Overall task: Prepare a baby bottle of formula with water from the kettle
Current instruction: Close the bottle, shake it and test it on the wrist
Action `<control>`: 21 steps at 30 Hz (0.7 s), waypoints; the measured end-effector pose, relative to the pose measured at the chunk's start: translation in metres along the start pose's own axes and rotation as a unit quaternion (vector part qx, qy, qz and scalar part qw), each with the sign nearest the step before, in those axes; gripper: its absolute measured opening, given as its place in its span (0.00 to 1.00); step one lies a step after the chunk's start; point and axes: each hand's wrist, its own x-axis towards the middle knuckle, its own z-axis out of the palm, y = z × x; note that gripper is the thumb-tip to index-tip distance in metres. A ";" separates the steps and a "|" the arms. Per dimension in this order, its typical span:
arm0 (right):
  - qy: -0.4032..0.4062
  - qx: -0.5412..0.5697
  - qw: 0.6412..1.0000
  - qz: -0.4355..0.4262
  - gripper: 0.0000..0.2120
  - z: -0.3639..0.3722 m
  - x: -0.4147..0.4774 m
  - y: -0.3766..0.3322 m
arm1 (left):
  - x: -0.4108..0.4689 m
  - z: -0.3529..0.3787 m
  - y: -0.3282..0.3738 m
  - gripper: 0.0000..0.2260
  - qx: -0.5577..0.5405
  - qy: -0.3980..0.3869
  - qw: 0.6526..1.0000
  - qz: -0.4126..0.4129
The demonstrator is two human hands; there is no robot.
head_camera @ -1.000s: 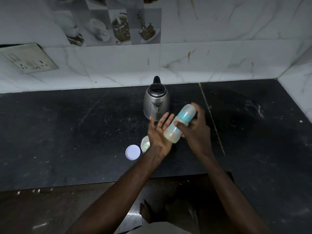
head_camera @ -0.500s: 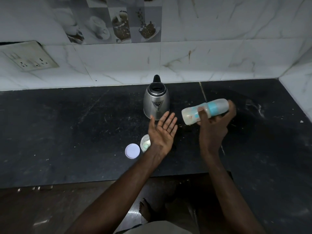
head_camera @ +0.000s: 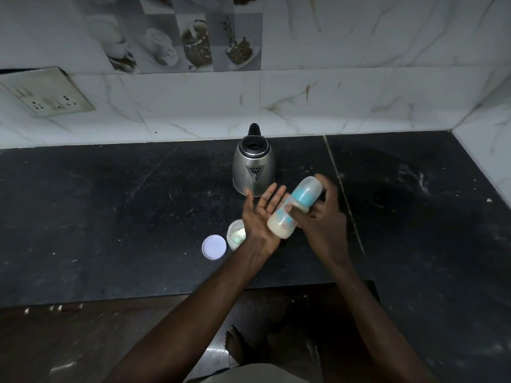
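A dark, speckled stone bench (head_camera: 110,217) runs along a white marble-patterned tiled wall (head_camera: 359,92), which turns at the bench's right back corner. A pale seam crosses the bench from back to front. A socket plate (head_camera: 47,92) sits on the wall at the left, with coffee-picture tiles above. A steel kettle (head_camera: 253,167) with a black lid stands near the middle of the back edge.

The right hand (head_camera: 323,217) grips the baby bottle (head_camera: 302,194), tilted over the bench's middle, its base against the flat, upturned palm of the left hand (head_camera: 260,217). Milky liquid fills the base; the collar is blue and the cap clear. Its blue print is too blurred to read.

Toward the front edge stand an open jar (head_camera: 236,234) of pale powder and its white lid (head_camera: 213,246).
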 end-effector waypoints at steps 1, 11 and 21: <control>0.022 0.011 1.000 -0.006 0.39 -0.003 0.001 -0.001 | 0.000 0.000 -0.001 0.33 0.007 0.002 1.000 0.004; 0.026 0.016 1.000 0.003 0.38 -0.005 -0.001 -0.003 | -0.002 0.000 -0.004 0.33 0.007 0.001 1.000 0.007; 0.045 0.048 0.998 0.017 0.38 -0.003 -0.009 -0.009 | -0.009 0.006 -0.005 0.32 -0.001 -0.015 1.000 -0.002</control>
